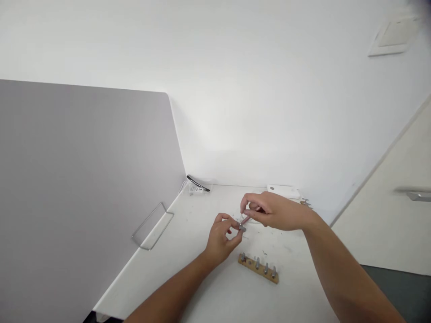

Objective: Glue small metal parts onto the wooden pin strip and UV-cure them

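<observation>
Between thumb and fingertips, my left hand (222, 237) pinches a small grey metal piece (241, 228). Its exact kind is too small to make out. My right hand (269, 211) is closed on a thin reddish stick-like tool (246, 220), whose tip meets or nearly meets the metal piece. Part of that tool is hidden by the fingers. Closer to me on the desk lies a wooden strip (252, 265) with several upright grey metal pieces (266, 268) standing on it in a row.
Dark crumbs or scraps are scattered over the white desk (202, 287). A white box-like device (283, 191) lies against the wall, near more metal-pronged pieces (306, 203). A black and white object (198, 184) with cables fills the corner. A wire frame (153, 226) stands by the grey partition (84, 188).
</observation>
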{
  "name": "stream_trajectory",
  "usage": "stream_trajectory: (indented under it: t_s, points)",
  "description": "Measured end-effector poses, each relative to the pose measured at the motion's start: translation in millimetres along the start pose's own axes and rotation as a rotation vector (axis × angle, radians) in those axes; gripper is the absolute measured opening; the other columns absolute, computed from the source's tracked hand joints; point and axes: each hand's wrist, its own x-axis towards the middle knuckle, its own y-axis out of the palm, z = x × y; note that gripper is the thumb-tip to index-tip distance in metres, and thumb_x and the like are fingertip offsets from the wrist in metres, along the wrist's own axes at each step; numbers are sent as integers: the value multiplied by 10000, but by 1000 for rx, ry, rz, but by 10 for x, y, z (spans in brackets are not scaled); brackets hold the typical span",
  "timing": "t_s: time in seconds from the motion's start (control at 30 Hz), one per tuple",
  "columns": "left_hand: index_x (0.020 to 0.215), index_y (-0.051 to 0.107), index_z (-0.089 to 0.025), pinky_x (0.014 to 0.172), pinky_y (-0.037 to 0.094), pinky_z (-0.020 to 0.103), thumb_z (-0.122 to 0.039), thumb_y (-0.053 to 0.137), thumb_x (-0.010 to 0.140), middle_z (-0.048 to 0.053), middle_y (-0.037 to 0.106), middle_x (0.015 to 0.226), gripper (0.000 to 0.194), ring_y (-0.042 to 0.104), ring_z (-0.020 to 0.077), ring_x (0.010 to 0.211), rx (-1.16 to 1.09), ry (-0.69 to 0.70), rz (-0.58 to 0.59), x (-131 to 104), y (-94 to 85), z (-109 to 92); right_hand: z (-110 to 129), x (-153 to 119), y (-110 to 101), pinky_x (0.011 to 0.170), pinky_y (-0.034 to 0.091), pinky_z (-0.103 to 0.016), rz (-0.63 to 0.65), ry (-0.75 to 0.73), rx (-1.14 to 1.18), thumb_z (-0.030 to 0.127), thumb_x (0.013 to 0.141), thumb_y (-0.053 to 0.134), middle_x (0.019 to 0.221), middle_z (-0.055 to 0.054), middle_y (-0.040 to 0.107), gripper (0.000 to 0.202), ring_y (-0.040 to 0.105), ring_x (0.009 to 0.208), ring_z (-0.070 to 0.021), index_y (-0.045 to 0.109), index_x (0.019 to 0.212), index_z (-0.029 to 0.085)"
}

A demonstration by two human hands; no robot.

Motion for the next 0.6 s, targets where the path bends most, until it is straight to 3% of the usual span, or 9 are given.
stream_trajectory:
  t_s: [0.2, 0.4, 0.53, 0.6]
  points:
    - [895, 751, -233, 612, 559, 279, -85, 672, 803, 56, 777, 878, 192, 620, 246, 998, -14, 9, 9, -20, -4, 10, -45, 27, 4, 568, 399, -249, -31, 45, -27, 452, 1080, 379, 687, 25, 583, 302, 526, 599, -151, 601, 1151, 262]
    - [895, 723, -219, 597, 541, 277, -72, 662, 786, 55, 775, 860, 193, 608, 250, 981, -23, 22, 0, -9, -27, -17, -107, 46, 5, 531, 366, -241, 83, 86, -76, 358, 1063, 418, 751, 6, 675, 233, 529, 580, -144, 617, 1120, 251]
    - [860, 714, -219, 590, 529, 268, -66, 672, 778, 52, 763, 836, 179, 608, 249, 977, -32, 17, -4, -14, -23, -14, 2, 20, -3, 542, 373, -240, 176, 42, -43, 327, 1050, 456, 896, -13, 754, 176, 548, 585, -127, 606, 1066, 235]
    - [843, 711, -219, 589, 525, 268, -76, 678, 782, 54, 753, 823, 159, 605, 250, 973, -24, 13, -4, -22, -17, -1, 74, 23, 4, 554, 382, -239, 181, 0, -28, 341, 1056, 452, 833, -1, 729, 188, 551, 579, -125, 606, 1076, 234]
